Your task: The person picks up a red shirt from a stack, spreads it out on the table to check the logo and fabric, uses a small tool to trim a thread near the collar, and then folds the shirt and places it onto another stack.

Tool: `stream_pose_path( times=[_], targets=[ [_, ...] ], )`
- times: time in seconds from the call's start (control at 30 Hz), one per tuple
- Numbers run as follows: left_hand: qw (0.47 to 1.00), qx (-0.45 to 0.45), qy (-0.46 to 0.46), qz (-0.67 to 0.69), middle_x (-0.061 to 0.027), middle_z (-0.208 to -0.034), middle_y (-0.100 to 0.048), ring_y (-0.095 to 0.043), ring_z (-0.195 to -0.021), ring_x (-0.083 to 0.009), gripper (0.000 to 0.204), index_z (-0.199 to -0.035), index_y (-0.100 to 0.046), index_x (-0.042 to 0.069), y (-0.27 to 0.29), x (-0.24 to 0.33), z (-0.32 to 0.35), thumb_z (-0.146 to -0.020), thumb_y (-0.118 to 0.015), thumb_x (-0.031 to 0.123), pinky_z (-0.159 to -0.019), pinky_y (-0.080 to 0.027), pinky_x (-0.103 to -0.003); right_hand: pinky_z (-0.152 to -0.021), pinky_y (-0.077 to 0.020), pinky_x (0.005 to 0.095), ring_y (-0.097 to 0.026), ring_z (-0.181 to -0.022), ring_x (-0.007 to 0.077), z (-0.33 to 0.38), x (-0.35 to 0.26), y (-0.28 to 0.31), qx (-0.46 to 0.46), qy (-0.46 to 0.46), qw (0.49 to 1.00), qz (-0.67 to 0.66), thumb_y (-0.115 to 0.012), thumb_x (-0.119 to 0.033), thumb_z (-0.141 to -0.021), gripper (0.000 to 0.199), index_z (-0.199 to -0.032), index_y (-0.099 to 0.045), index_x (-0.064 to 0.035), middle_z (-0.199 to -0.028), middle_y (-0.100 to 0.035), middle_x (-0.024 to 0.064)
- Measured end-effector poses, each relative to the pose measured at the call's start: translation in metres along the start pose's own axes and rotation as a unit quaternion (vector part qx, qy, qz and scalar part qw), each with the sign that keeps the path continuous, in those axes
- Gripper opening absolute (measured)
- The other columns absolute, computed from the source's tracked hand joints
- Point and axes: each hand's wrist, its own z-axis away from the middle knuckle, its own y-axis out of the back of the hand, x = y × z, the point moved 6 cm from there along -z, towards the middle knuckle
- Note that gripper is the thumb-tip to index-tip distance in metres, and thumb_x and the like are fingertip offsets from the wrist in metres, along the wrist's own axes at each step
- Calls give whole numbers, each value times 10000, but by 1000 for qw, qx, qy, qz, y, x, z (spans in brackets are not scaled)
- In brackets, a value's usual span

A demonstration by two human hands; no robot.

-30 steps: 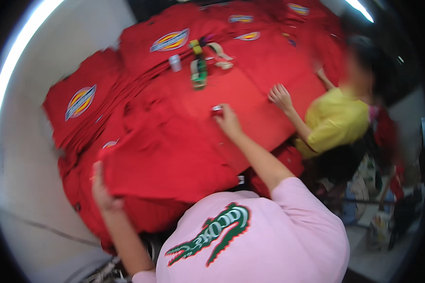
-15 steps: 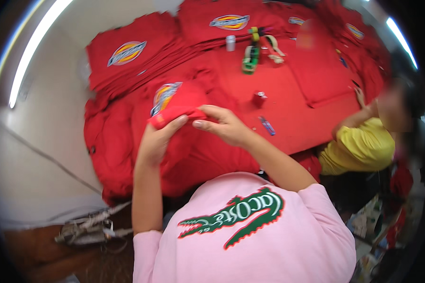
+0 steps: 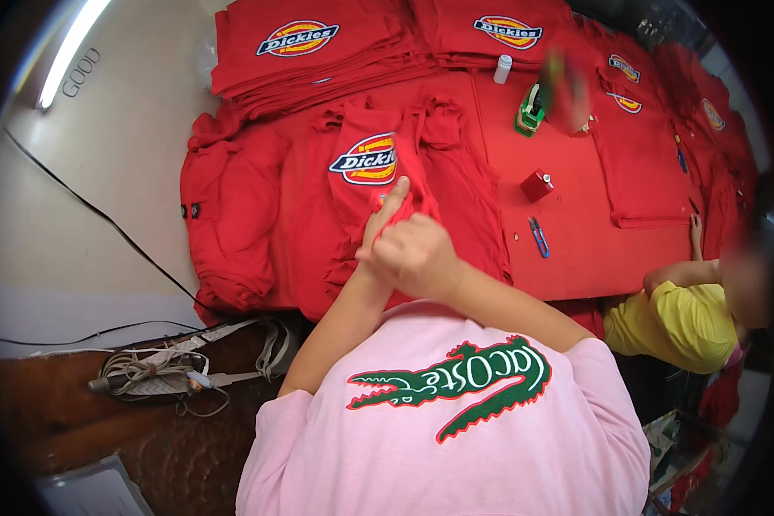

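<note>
A red garment (image 3: 353,146) with an oval printed emblem lies spread on the table in front of me. My left hand (image 3: 384,215) is closed on a fold of its cloth, with one finger stretched up along the fabric just below the emblem. Right beside it, my right hand (image 3: 421,254) is curled into a fist round the cloth's edge, slightly blurred. The two hands touch, wrists nearly crossing, and the right one partly hides the left. How much cloth lies inside the fingers is hidden.
Stacks of folded red garments (image 3: 318,64) line the far side. On the red table to the right are blue thread snips (image 3: 538,237), a small red container (image 3: 537,186), a green tape dispenser (image 3: 529,112) and a white bottle (image 3: 503,69). A person in yellow (image 3: 679,322) sits at right.
My hands have drawn closer together, the right now a fist against the left. Before, both pinched a folded red edge stretched between them. The view has shifted, so the table appears further right.
</note>
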Motion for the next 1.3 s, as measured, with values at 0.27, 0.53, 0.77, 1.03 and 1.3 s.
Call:
stream_pose_path(
  times=[0.27, 0.53, 0.77, 1.03, 1.3],
  targets=[
    [940, -53, 262, 214, -14, -909, -711, -682, -846, -144, 206, -967, -694, 104, -12, -19, -15, -1002, -672, 306, -750, -544, -313, -454, -434, 385, -562, -479, 218, 28, 16, -30, -77, -12, 996, 41, -707, -185, -789, 170, -691, -589, -112, -575, -519, 68],
    [911, -110, 322, 232, -54, -1055, -705, -678, -975, -166, 297, -1121, -679, 67, -24, -63, -37, -980, -684, 328, -872, -553, -333, -502, -472, 469, -617, -576, 340, 33, 72, -30, -84, -127, 982, 114, -680, -238, -932, 276, -728, -594, -73, -666, -601, 132],
    [872, -174, 310, 335, -112, -1328, -667, -666, -1184, -231, 450, -1350, -598, 47, -41, -8, -29, -1054, -566, 384, -1040, -541, -420, -704, -525, 290, -652, -770, 82, 109, 212, -48, -28, -598, 729, -332, -612, -308, -1062, 348, -923, -751, -21, -900, -749, 8],
    [928, -160, 247, 229, -102, -1256, -692, -690, -1128, -221, 389, -1314, -621, 48, -10, 18, -35, -950, -729, 134, -939, -594, -373, -853, -509, 228, -637, -910, 36, 66, 174, -22, 1, -586, 641, -496, -601, -272, -1074, 307, -1015, -759, -16, -975, -748, -26],
    [952, -69, 230, 188, -30, -1084, -707, -686, -953, -139, 342, -1248, -672, 68, -17, 5, -43, -939, -775, 172, -840, -565, -324, -611, -426, 336, -553, -615, 183, 29, 153, -4, -44, -409, 910, -45, -718, -229, -968, 345, -706, -556, -74, -660, -555, 35]
  ],
)
